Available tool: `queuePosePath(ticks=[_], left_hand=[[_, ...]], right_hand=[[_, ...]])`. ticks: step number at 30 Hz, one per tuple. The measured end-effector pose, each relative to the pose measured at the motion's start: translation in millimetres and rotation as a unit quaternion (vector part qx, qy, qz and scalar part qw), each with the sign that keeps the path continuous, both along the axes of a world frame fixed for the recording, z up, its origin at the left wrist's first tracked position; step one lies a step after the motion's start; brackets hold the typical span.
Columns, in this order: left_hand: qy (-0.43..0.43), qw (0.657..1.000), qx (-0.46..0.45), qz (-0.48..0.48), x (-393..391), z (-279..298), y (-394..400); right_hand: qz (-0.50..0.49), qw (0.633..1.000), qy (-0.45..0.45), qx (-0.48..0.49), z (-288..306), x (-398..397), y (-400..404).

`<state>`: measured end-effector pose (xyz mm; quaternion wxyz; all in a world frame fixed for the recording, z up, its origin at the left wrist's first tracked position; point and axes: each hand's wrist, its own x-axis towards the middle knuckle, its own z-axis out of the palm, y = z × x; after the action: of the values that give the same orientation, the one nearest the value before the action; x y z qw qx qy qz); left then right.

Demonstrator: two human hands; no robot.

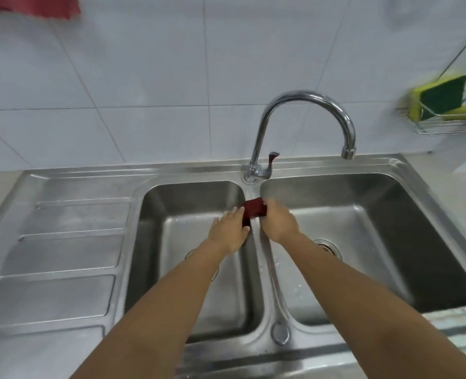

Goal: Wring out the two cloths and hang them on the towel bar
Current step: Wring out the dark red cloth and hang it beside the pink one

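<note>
A dark red cloth (253, 208) lies bunched over the divider between the two basins of a steel sink (262, 269). My left hand (229, 231) grips its left end over the left basin. My right hand (278, 223) grips its right end over the right basin. Both hands meet at the cloth, and most of it is hidden under my fingers. A second red cloth (35, 6) hangs at the top left of the wall; only its lower edge shows and the towel bar is out of view.
A curved chrome tap (305, 116) rises behind the divider, its spout over the right basin. A ribbed draining board (62, 242) lies to the left. A wire rack (445, 124) with yellow-green sponges (442, 97) hangs on the tiled wall at right.
</note>
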<state>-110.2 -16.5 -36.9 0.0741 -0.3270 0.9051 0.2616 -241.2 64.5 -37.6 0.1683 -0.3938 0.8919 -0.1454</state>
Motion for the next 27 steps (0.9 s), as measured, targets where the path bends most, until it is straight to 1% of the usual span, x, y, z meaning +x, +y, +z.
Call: queuePosePath(ticks=[3,6,8,9,13,15,17,18,21,23,25,27], left_hand=[[0.037,0.999,0.018,0.032,-11.0,-8.8,9.2],[0.106,0.988,0.06,0.099,-14.2,-10.6,18.0],[0.134,0.979,0.078,0.135,-15.3,-9.3,20.5],[0.131,0.979,0.083,0.135,-16.1,-9.6,20.4],[0.071,0.99,0.069,0.096,-14.3,-7.0,20.8],[0.059,0.993,0.035,0.096,-11.1,-1.8,24.2],[0.051,0.995,0.008,0.08,-6.1,4.0,28.4],[0.054,0.996,0.015,0.069,-3.0,8.6,29.6],[0.067,0.994,0.061,0.054,11.2,30.5,29.3],[0.091,0.99,0.087,0.067,21.9,46.4,25.2],[0.124,0.979,0.132,0.091,33.9,63.8,24.8],[0.16,0.964,0.182,0.111,44.7,80.2,27.6]], right_hand=[[-0.031,0.995,-0.076,-0.054,-10.0,-7.1,2.0],[-0.069,0.981,-0.149,-0.1,-11.8,-10.6,5.6],[-0.088,0.972,-0.19,-0.103,-10.2,-9.7,8.9],[-0.093,0.972,-0.194,-0.095,-11.3,-9.2,11.2],[-0.073,0.979,-0.173,-0.078,-10.3,-1.9,23.3],[-0.069,0.978,-0.192,-0.043,-0.3,5.3,33.3],[-0.057,0.975,-0.211,-0.034,5.3,9.3,42.8],[-0.052,0.969,-0.234,-0.051,10.2,11.0,48.2],[-0.055,0.937,-0.323,-0.122,31.1,17.8,61.3],[-0.045,0.916,-0.368,-0.153,46.3,22.4,68.1],[-0.012,0.89,-0.424,-0.165,58.0,26.5,74.1],[0.03,0.871,-0.465,-0.154,65.7,33.8,78.9]])
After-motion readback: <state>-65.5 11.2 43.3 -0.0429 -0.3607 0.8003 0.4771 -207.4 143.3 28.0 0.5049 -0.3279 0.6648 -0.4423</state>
